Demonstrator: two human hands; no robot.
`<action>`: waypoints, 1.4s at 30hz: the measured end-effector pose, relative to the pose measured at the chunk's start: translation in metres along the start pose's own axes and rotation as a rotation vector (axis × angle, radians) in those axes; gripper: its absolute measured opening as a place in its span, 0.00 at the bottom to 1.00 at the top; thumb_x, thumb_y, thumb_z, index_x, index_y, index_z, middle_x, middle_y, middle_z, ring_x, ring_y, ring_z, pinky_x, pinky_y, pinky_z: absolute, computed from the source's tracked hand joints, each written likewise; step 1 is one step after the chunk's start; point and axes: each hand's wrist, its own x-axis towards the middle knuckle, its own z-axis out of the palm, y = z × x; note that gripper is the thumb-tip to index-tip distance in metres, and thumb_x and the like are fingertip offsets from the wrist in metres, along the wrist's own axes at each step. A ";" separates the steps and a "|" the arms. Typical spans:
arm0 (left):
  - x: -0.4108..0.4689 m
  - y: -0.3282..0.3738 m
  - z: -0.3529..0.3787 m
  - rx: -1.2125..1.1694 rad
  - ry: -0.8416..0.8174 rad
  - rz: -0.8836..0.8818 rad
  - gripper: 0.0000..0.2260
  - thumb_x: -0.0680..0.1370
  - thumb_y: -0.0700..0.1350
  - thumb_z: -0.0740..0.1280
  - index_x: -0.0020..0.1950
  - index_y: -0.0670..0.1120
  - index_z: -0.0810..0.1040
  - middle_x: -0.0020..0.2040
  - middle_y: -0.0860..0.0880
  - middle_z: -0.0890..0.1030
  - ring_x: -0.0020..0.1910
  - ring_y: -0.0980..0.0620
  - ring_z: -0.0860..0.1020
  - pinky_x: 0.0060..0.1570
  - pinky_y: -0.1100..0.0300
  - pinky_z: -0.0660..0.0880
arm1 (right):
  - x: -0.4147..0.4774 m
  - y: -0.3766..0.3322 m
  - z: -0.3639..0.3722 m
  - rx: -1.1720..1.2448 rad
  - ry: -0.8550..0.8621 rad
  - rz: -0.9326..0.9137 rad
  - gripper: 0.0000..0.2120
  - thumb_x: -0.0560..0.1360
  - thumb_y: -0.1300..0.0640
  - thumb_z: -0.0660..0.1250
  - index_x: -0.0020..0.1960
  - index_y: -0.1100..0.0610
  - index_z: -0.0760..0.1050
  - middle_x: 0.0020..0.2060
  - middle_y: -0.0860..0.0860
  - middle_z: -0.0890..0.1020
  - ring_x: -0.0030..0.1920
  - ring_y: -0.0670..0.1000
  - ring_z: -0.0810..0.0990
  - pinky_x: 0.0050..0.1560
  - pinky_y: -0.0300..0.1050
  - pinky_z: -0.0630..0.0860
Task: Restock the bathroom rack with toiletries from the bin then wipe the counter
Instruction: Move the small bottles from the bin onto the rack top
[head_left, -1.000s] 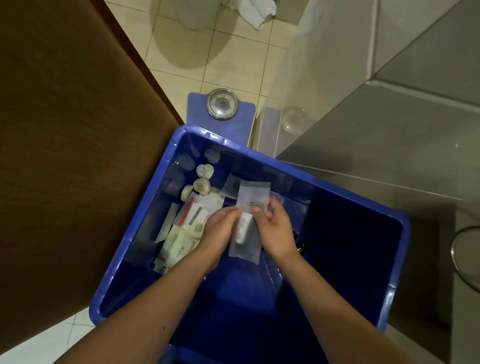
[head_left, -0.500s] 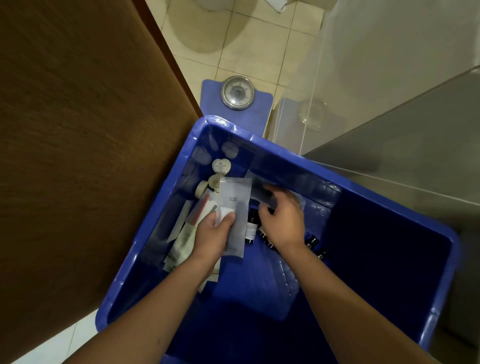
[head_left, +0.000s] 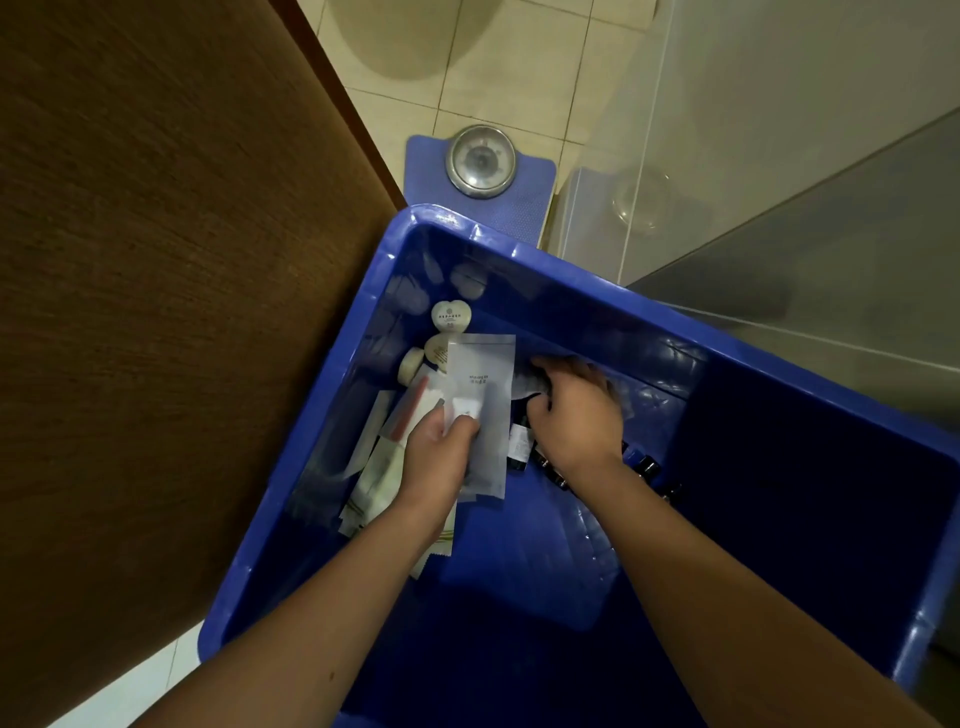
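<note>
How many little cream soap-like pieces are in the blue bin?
3, in the far left corner: a heart-shaped piece by the wall, a second piece half behind the held packet, a round piece beside it. Others may be buried.

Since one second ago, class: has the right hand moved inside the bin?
Yes. The right hand has left the pouch and reached toward the far wall of the blue bin.

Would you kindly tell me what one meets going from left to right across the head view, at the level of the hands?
A wooden door → left hand, gripping a frosted packet → right hand → bin rim.
</note>
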 end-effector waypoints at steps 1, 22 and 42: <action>-0.001 0.000 0.000 -0.001 -0.006 0.002 0.08 0.79 0.39 0.60 0.50 0.46 0.78 0.42 0.48 0.81 0.40 0.52 0.79 0.41 0.55 0.77 | -0.001 0.001 -0.001 -0.002 0.011 -0.004 0.22 0.75 0.59 0.61 0.67 0.48 0.72 0.65 0.52 0.76 0.66 0.57 0.71 0.67 0.53 0.68; -0.154 0.051 0.018 0.170 -0.127 0.207 0.05 0.77 0.40 0.60 0.44 0.45 0.73 0.39 0.50 0.76 0.38 0.53 0.73 0.39 0.60 0.72 | -0.164 -0.015 -0.113 1.023 0.218 0.408 0.15 0.77 0.55 0.59 0.45 0.68 0.74 0.44 0.67 0.78 0.39 0.54 0.74 0.49 0.60 0.77; -0.354 0.010 0.131 0.642 -0.593 0.441 0.10 0.76 0.35 0.62 0.56 0.44 0.72 0.49 0.47 0.78 0.45 0.53 0.77 0.38 0.60 0.75 | -0.412 0.095 -0.193 1.672 0.497 0.488 0.22 0.70 0.66 0.68 0.63 0.53 0.73 0.54 0.54 0.81 0.53 0.57 0.82 0.47 0.53 0.81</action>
